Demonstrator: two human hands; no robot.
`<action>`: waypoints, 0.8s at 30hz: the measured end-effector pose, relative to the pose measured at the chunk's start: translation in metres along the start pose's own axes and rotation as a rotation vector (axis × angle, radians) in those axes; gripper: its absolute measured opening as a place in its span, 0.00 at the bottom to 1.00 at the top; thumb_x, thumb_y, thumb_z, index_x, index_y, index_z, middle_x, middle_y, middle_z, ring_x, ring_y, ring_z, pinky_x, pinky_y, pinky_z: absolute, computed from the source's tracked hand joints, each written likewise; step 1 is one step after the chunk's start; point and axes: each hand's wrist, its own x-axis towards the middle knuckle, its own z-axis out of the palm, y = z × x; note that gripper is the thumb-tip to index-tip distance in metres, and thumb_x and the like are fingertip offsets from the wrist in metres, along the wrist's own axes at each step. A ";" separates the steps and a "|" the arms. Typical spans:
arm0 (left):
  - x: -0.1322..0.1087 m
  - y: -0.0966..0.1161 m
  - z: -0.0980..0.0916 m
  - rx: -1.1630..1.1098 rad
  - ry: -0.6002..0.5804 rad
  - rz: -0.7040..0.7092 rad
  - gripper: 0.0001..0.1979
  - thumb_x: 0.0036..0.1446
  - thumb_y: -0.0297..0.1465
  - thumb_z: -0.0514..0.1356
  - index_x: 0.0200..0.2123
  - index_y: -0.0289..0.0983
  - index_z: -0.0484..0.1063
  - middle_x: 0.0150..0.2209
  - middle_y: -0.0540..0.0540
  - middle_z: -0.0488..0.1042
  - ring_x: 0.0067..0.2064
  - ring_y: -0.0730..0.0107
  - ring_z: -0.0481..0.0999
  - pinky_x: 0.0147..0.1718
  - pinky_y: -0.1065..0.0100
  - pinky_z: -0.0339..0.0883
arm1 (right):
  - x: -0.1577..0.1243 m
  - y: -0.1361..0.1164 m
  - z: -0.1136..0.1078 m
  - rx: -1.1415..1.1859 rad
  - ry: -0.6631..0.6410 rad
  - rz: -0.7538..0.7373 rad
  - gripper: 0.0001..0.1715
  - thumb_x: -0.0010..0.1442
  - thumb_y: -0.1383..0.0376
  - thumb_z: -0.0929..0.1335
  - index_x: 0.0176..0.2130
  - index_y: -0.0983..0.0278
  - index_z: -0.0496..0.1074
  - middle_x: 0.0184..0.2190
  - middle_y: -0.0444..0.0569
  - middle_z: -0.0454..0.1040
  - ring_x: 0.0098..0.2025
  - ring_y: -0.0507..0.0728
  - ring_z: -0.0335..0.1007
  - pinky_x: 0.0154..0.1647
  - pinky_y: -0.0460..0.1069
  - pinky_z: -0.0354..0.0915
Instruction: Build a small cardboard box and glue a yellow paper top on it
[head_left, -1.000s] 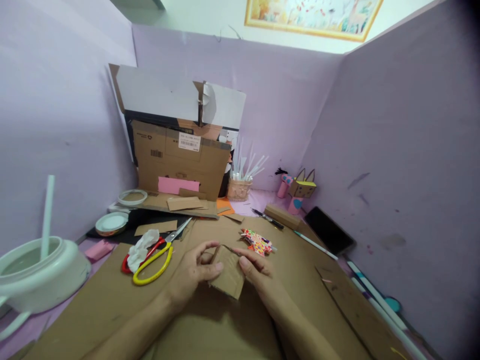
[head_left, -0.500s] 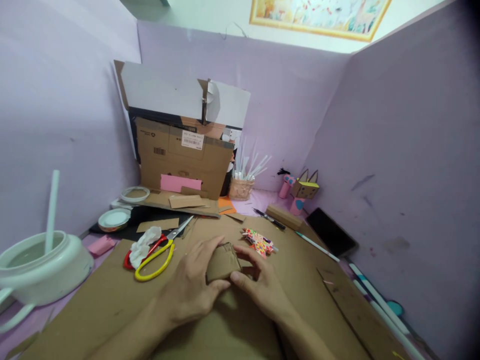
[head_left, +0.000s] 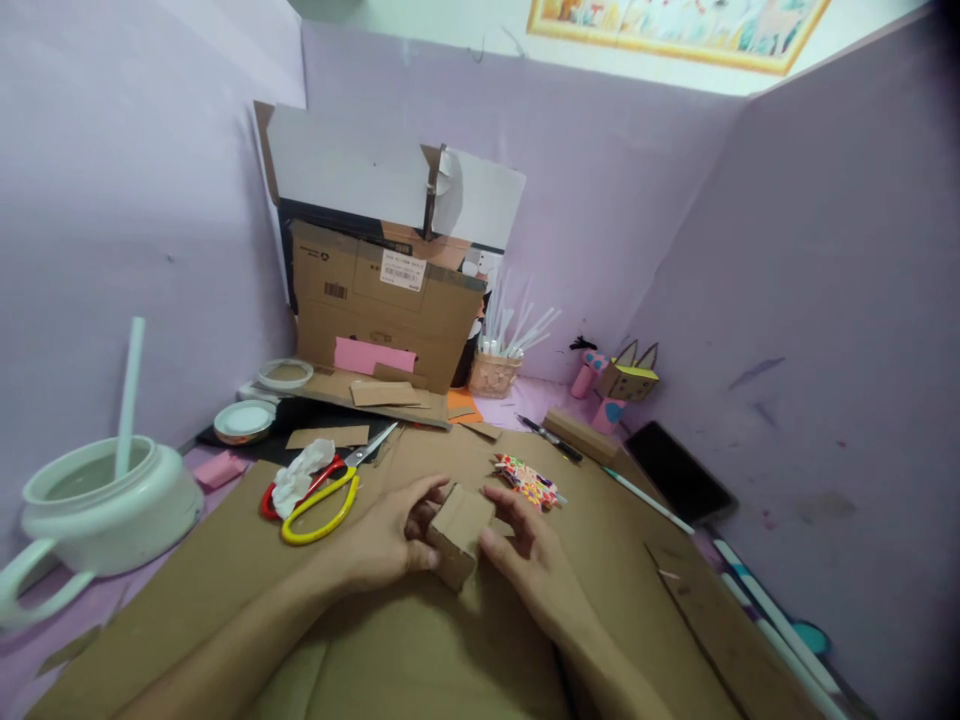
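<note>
A small brown cardboard box (head_left: 465, 522) is held tilted above the cardboard sheet (head_left: 405, 640), between both hands. My left hand (head_left: 394, 530) grips its left side, thumb near the lower front edge and fingers curled behind. On the right side, my right hand (head_left: 525, 550) holds it with thumb and bent fingers. Just beyond the hands lies a bundle in floral-patterned wrapping (head_left: 527, 482). To the left are scissors with red and yellow handles (head_left: 319, 515), with crumpled white tissue (head_left: 302, 478) on them.
A white pot (head_left: 112, 520) with a stick stands at left. Behind are a large cardboard box (head_left: 375, 310), cardboard strips (head_left: 382, 393) and a basket of white sticks (head_left: 495, 374). A black pen (head_left: 551, 440), a phone (head_left: 679, 472) and a cardboard animal figure (head_left: 630, 382) are at right.
The small box has been turned in my hands, so a flat top and front side now show. My left hand's fingers have shifted along it. The head view has shifted slightly.
</note>
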 end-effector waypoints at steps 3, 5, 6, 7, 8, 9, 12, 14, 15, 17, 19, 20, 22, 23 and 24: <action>0.002 -0.004 0.006 -0.037 -0.012 -0.005 0.37 0.38 0.28 0.65 0.56 0.35 0.60 0.50 0.37 0.69 0.46 0.55 0.72 0.41 0.61 0.67 | -0.004 0.000 0.002 -0.107 -0.036 -0.018 0.46 0.39 0.60 0.76 0.56 0.60 0.62 0.55 0.55 0.65 0.49 0.64 0.67 0.48 0.58 0.64; 0.003 -0.004 0.006 -0.061 -0.025 -0.005 0.37 0.40 0.29 0.66 0.56 0.33 0.59 0.49 0.37 0.70 0.47 0.55 0.71 0.43 0.60 0.66 | -0.005 0.000 0.003 -0.138 -0.005 -0.009 0.48 0.38 0.61 0.76 0.57 0.60 0.61 0.56 0.55 0.64 0.54 0.66 0.62 0.53 0.59 0.61; 0.003 -0.003 0.005 -0.075 -0.032 -0.012 0.37 0.41 0.30 0.66 0.56 0.33 0.58 0.50 0.37 0.70 0.48 0.55 0.71 0.44 0.60 0.65 | -0.004 0.000 0.003 -0.113 0.006 0.003 0.47 0.39 0.60 0.76 0.57 0.60 0.61 0.57 0.55 0.64 0.56 0.66 0.61 0.54 0.59 0.60; 0.004 -0.002 0.004 -0.084 -0.037 -0.019 0.37 0.42 0.31 0.66 0.56 0.32 0.58 0.50 0.36 0.69 0.48 0.55 0.71 0.44 0.59 0.65 | -0.003 0.001 0.003 -0.069 0.010 0.018 0.45 0.41 0.58 0.75 0.57 0.61 0.61 0.56 0.55 0.64 0.56 0.66 0.60 0.55 0.59 0.59; 0.004 -0.001 0.003 -0.093 -0.045 -0.025 0.37 0.43 0.32 0.66 0.56 0.32 0.58 0.51 0.35 0.68 0.48 0.55 0.71 0.45 0.59 0.65 | -0.002 0.001 0.002 -0.018 0.011 0.033 0.44 0.43 0.56 0.74 0.56 0.62 0.62 0.56 0.56 0.65 0.56 0.65 0.61 0.55 0.59 0.59; 0.004 0.000 0.001 -0.104 -0.056 -0.028 0.36 0.43 0.33 0.66 0.56 0.31 0.58 0.51 0.35 0.68 0.48 0.56 0.71 0.45 0.59 0.64 | 0.000 0.002 0.002 0.028 0.013 0.045 0.43 0.43 0.54 0.74 0.56 0.62 0.63 0.56 0.56 0.65 0.56 0.66 0.61 0.55 0.59 0.59; 0.006 0.001 -0.002 -0.137 -0.091 -0.045 0.37 0.42 0.34 0.67 0.56 0.33 0.59 0.51 0.35 0.69 0.49 0.56 0.70 0.46 0.58 0.63 | 0.003 0.003 -0.001 0.083 0.032 0.066 0.41 0.44 0.49 0.73 0.54 0.62 0.66 0.56 0.55 0.66 0.56 0.66 0.62 0.56 0.60 0.59; 0.006 0.001 -0.001 -0.145 -0.094 -0.077 0.39 0.40 0.36 0.68 0.55 0.33 0.58 0.48 0.36 0.70 0.48 0.56 0.71 0.46 0.58 0.63 | 0.003 0.002 -0.001 0.080 0.041 0.071 0.40 0.45 0.46 0.71 0.53 0.62 0.67 0.55 0.55 0.68 0.56 0.66 0.62 0.56 0.60 0.59; 0.006 0.001 0.000 -0.141 -0.081 -0.097 0.40 0.39 0.37 0.69 0.55 0.33 0.58 0.47 0.37 0.71 0.48 0.56 0.71 0.46 0.59 0.63 | 0.003 0.000 -0.001 0.071 0.042 0.068 0.40 0.46 0.45 0.70 0.53 0.62 0.67 0.54 0.54 0.68 0.55 0.66 0.63 0.56 0.60 0.59; 0.006 0.002 0.001 -0.123 -0.035 -0.123 0.43 0.36 0.37 0.69 0.55 0.33 0.57 0.43 0.39 0.73 0.44 0.57 0.72 0.43 0.60 0.63 | 0.001 -0.003 -0.001 0.038 0.035 0.053 0.40 0.47 0.43 0.69 0.53 0.62 0.67 0.53 0.54 0.69 0.55 0.66 0.63 0.55 0.59 0.59; 0.004 0.005 0.002 -0.124 0.004 -0.122 0.44 0.35 0.37 0.70 0.56 0.33 0.56 0.42 0.40 0.73 0.42 0.59 0.73 0.41 0.62 0.64 | -0.002 -0.006 -0.001 0.015 -0.004 0.029 0.41 0.49 0.43 0.67 0.55 0.62 0.65 0.54 0.55 0.68 0.55 0.66 0.63 0.54 0.58 0.60; 0.003 0.007 0.002 -0.134 0.025 -0.114 0.44 0.35 0.37 0.70 0.56 0.34 0.55 0.42 0.40 0.73 0.42 0.60 0.73 0.40 0.63 0.64 | -0.004 -0.006 -0.001 0.009 -0.031 0.010 0.42 0.50 0.43 0.67 0.57 0.61 0.63 0.56 0.55 0.67 0.56 0.65 0.62 0.53 0.57 0.61; 0.001 0.012 0.002 -0.182 0.063 -0.101 0.41 0.39 0.37 0.68 0.55 0.35 0.55 0.41 0.41 0.72 0.39 0.62 0.73 0.36 0.65 0.66 | -0.007 -0.006 -0.001 -0.027 -0.051 -0.050 0.46 0.49 0.43 0.67 0.60 0.60 0.58 0.59 0.56 0.61 0.58 0.66 0.59 0.50 0.56 0.63; 0.001 0.015 0.002 -0.221 0.079 -0.099 0.38 0.41 0.37 0.67 0.54 0.36 0.56 0.39 0.43 0.72 0.36 0.64 0.73 0.33 0.66 0.66 | -0.008 -0.005 -0.001 -0.074 -0.034 -0.089 0.49 0.47 0.43 0.69 0.61 0.60 0.55 0.61 0.56 0.57 0.59 0.68 0.57 0.48 0.57 0.64; 0.000 0.017 0.003 -0.263 0.091 -0.101 0.35 0.42 0.37 0.66 0.53 0.37 0.57 0.37 0.44 0.72 0.33 0.66 0.73 0.30 0.67 0.66 | -0.009 -0.004 -0.001 -0.140 -0.003 -0.132 0.52 0.45 0.44 0.71 0.62 0.59 0.53 0.62 0.55 0.54 0.60 0.69 0.54 0.48 0.57 0.64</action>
